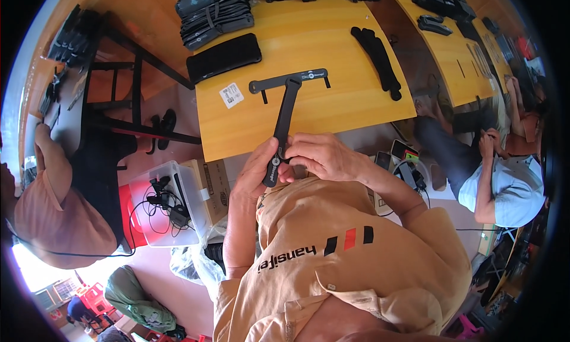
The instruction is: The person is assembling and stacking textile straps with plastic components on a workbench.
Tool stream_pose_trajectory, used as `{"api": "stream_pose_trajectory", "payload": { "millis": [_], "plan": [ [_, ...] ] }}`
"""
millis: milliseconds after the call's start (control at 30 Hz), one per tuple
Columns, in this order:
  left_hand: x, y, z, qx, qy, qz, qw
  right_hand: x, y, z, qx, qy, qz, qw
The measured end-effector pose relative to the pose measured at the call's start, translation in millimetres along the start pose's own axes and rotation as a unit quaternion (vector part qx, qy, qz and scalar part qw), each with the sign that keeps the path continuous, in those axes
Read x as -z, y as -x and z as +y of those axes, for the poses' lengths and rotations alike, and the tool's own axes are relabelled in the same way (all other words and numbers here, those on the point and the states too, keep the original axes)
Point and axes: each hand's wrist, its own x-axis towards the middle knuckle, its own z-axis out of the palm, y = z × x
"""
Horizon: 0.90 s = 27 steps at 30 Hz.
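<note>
A black folding bracket (285, 113) made of flat jointed bars extends from my hands onto the near part of the yellow table. Its far crossbar lies across the tabletop, with a short black peg at either end. My left hand (255, 167) is wrapped round the bracket's near end, close to my body. On the other side, the fingers of my right hand (323, 156) are pinched against the same end, by a joint. Exactly what those right fingertips press is hidden.
On the yellow table (332, 113) are a black pouch (224, 57), a white label (231, 95), more black folded bars (377, 63) and a stack of black pouches (214, 16). A clear bin (196, 223) with cables stands left. Co-workers sit at both sides.
</note>
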Motion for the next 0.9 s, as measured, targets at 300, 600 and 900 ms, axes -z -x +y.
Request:
{"api": "stream_pose_trajectory", "payload": {
  "millis": [300, 600, 900],
  "plan": [
    [2, 10, -9, -0.062, -0.102, 0.039, 0.992, 58, -13, 20, -0.109, 0.023, -0.031, 0.993],
    [-3, 38, -8, -0.035, -0.213, -0.031, 0.976, 126, -40, 29, -0.188, -0.036, -0.112, 0.975],
    [47, 102, -14, 0.014, -0.156, -0.012, 0.988, 285, -5, 89, -0.215, 0.163, 0.129, 0.954]
  ]
}}
